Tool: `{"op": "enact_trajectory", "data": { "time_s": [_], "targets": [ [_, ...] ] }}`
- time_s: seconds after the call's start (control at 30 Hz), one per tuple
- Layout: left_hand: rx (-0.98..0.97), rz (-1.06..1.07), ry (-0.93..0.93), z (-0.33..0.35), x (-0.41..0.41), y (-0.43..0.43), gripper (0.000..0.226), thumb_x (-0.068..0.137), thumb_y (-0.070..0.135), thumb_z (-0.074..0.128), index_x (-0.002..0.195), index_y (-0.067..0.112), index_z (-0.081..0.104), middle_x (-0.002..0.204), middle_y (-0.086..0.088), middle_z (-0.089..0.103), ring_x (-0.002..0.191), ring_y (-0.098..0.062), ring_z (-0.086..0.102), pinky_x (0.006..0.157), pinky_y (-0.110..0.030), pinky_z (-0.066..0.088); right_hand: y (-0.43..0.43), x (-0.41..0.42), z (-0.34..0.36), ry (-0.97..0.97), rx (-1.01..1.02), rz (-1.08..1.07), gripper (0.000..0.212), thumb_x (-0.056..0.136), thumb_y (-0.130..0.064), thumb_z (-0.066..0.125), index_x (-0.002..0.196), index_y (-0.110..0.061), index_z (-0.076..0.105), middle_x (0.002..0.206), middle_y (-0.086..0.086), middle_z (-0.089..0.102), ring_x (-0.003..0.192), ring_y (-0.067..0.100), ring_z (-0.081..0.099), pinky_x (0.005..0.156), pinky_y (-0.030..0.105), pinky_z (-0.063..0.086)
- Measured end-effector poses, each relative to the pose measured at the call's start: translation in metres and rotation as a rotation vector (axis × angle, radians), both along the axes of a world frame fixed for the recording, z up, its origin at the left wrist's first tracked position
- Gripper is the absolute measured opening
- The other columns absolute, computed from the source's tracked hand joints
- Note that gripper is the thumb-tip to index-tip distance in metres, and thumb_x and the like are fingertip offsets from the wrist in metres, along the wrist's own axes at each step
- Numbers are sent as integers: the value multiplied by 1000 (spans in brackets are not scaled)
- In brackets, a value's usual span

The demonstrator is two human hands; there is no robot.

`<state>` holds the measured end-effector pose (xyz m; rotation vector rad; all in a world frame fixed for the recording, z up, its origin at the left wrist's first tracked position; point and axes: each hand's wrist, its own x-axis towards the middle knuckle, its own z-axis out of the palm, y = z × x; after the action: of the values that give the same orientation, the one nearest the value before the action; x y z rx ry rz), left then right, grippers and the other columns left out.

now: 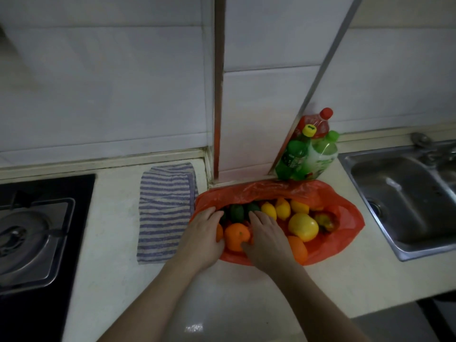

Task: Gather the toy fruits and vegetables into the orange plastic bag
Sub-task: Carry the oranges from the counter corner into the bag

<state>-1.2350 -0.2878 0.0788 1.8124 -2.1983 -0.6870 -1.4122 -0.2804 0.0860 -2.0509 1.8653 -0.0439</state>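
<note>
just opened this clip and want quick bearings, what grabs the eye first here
The bright orange plastic bag lies open on the pale counter, right of centre, full of toy fruits: lemons, a big yellow fruit, an orange. The left hand and right hand reach into its left side, flanking that orange. Green and red bottles stand behind it in the wall corner; a striped cloth lies to its left.

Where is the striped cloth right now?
In the head view, the striped cloth lies on the counter left of centre, between the stove and the orange bag.
</note>
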Motion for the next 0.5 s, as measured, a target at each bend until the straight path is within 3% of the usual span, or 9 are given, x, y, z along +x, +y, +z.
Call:
{"op": "enact_trajectory", "data": {
  "time_s": [0.27,0.5],
  "targets": [
    [-55,-60,-76,26,-5,-1,69,87,33,53,150,21,29,159,-4,22,146,-20,19,120,-36,17,7,-14,29,41,-127,-9,71,88,-40,50,149,-13,25,154,5,29,142,23,23,115,34,21],
    [-163,29,-105,66,-22,7,64,90,35,53,148,20,30,155,-2,28,143,-22,25,119,-34,17,-2,-51,57,42,-179,64,66,95,-44,40,151,-14,21,157,5,23,144,25,16,118,40,19]
  ]
}}
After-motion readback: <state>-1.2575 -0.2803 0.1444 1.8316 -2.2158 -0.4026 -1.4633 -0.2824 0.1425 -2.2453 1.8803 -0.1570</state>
